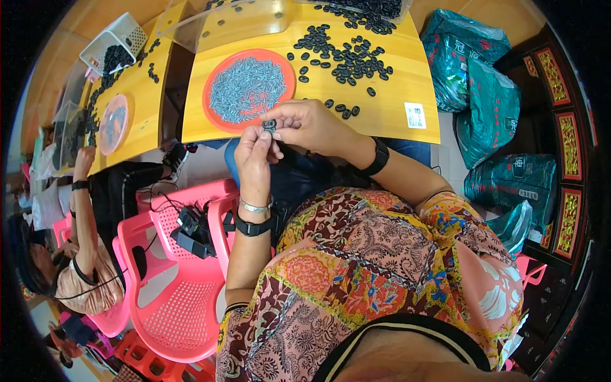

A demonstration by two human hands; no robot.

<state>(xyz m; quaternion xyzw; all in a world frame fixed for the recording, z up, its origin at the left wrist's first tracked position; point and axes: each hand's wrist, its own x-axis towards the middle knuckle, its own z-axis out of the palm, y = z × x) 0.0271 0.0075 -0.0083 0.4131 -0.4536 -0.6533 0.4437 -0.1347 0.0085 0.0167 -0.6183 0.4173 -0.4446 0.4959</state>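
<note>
Just over the near edge of the yellow table, my two hands meet at a small black oval part with two holes (pixel 270 125). My left hand (pixel 254 153) pinches it from below between thumb and fingers. From the right, my right hand (pixel 312 124) grips the same part, fingers closed around its upper side. A round red plate (pixel 209 95) lies right behind the hands, and small grey screws (pixel 248 86) are heaped in it. Loose black oval parts (pixel 356 60) are spread over the table to the right of the plate. Whether a screw is also between my fingers is hidden.
A clear plastic bin (pixel 223 32) stands at the table's far side; a white label (pixel 415 116) lies at its right. Green bags (pixel 490 108) stand on the right. Pink chairs (pixel 181 305) and a co-worker (pixel 89 274) at another table are on the left.
</note>
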